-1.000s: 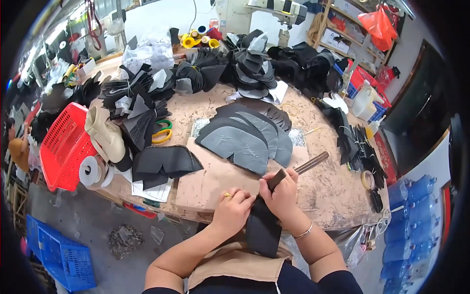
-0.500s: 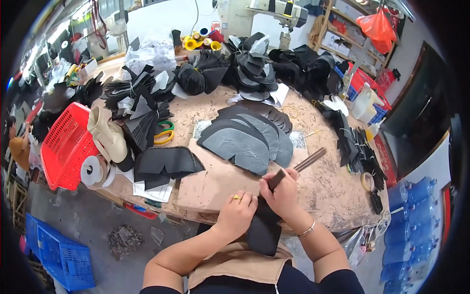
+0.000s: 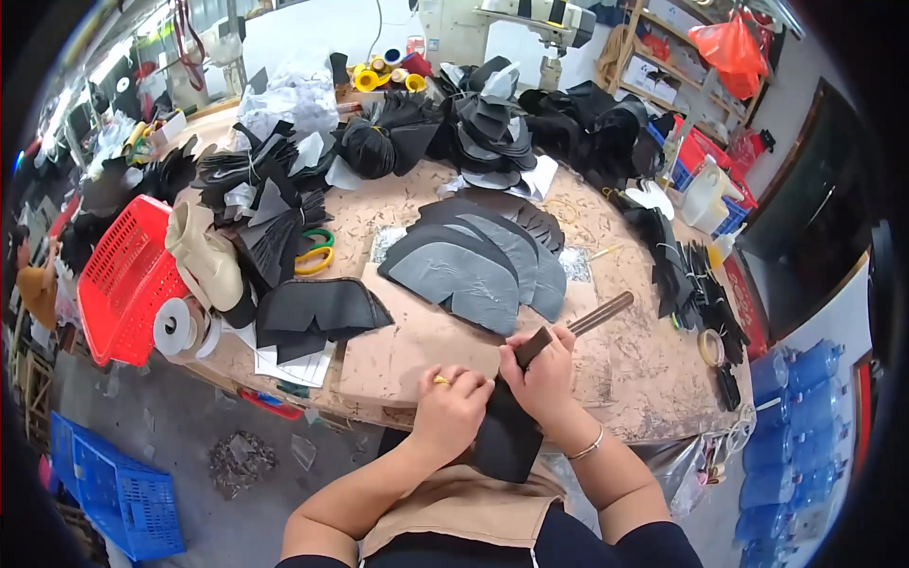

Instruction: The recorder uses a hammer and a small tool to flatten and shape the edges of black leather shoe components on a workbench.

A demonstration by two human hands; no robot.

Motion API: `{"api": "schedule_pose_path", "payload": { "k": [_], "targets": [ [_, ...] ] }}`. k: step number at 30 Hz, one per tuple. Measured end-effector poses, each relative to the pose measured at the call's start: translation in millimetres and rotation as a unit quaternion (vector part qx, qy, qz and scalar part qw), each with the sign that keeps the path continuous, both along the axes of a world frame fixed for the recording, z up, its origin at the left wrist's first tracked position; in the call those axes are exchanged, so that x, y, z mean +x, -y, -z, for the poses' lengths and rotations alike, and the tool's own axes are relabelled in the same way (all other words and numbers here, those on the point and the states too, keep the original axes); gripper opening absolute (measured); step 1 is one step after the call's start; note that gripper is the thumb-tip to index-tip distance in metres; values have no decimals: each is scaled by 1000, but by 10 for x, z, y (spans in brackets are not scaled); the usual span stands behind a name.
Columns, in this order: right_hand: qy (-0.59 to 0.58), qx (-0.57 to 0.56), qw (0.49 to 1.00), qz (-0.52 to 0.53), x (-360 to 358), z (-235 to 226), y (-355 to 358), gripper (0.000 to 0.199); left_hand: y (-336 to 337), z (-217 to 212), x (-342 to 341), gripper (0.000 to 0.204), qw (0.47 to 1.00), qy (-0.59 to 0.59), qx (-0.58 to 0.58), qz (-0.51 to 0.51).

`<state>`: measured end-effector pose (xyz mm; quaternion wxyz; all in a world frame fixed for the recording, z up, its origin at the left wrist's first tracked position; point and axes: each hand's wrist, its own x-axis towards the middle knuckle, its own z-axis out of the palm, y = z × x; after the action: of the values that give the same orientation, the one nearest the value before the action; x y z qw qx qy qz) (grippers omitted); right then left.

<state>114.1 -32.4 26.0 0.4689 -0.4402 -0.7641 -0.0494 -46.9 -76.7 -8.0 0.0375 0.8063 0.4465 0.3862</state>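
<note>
Head view: left hand (image 3: 453,409) pinches the upper edge of a black cut piece (image 3: 505,437), fingers closed on it; the piece hangs over the near edge of the worktable (image 3: 625,369). Right hand (image 3: 547,377) is clamped around a dark-handled tool (image 3: 570,329), its tip lying on the tabletop, just beside a fanned stack of grey pieces (image 3: 473,270).

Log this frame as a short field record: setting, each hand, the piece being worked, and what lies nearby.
Setting: worn worktable piled with cut dark pieces
Left hand: pressing on black piece at table's near edge
Right hand: gripping a dark stick tool, also on that piece
Nearby: fanned grey cut pieces, red basket, tape roll, green-yellow scissors
</note>
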Motion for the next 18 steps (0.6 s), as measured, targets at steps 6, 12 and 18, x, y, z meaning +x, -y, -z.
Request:
{"api": "schedule_pose_path", "payload": {
  "k": [6,12,18],
  "targets": [
    [-9,29,1000,-5,42,-186,104,13,19,-39,113,16,974,-205,83,-43],
    [17,1,1000,-11,-10,-2,-5,13,15,76,84,17,991,-104,54,-59],
    [34,6,999,-6,-34,-85,4,14,7,59,72,17,998,-12,24,-54]
  ]
}}
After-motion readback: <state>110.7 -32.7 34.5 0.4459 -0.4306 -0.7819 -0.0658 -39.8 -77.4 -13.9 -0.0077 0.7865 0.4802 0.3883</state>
